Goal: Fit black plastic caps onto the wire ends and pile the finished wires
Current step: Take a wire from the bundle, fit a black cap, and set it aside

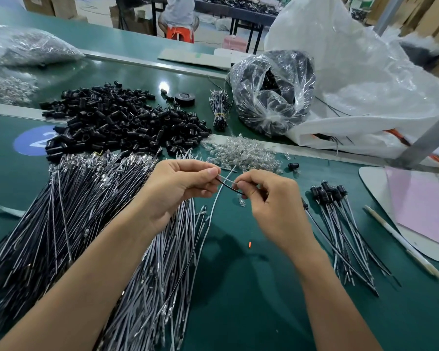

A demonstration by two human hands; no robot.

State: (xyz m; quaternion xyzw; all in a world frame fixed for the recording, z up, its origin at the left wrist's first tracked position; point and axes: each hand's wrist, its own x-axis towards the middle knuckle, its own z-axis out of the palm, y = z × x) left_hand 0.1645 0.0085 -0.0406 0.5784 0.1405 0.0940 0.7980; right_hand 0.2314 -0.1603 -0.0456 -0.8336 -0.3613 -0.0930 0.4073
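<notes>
A workshop, cardboard boxes stacked along its far walls, holds a long green counter (238, 287) that fills most of the view. At the far right a big white sack (352, 84) slumps on it.

The loose wires (61, 211) are the largest stock. They fan over the near left of the counter, long axes running from the person's side away and to the right, bare metal tips at the far ends. Beyond them lies a broad heap of black caps (117, 122). A clear bag (271, 97) of dark parts sits right of that, with a drift of small clear bulbs (241, 154) nearer in.

The finished pile (340, 224) lies on the right, beside a pen (403, 244). It is only a small sheaf of wires, capped ends pointing away and tails toward the person. Set against the stock on the left, I judge the job barely begun, with nearly all the wires left to cap.

Both hands work over the middle of the counter. The left hand (178, 188) has its fingers (208, 173) pressed together on one end of a short black wire (230, 187). The right hand (271, 198) pinches the other end between its fingers (249, 184).

That wire runs between them, dipping from upper left to lower right. A grey wire (214, 206) crosses there, its tip pointing away toward the bulbs and its length curving back toward the person. Which hand holds it I cannot tell. No cap shows on either wire.
</notes>
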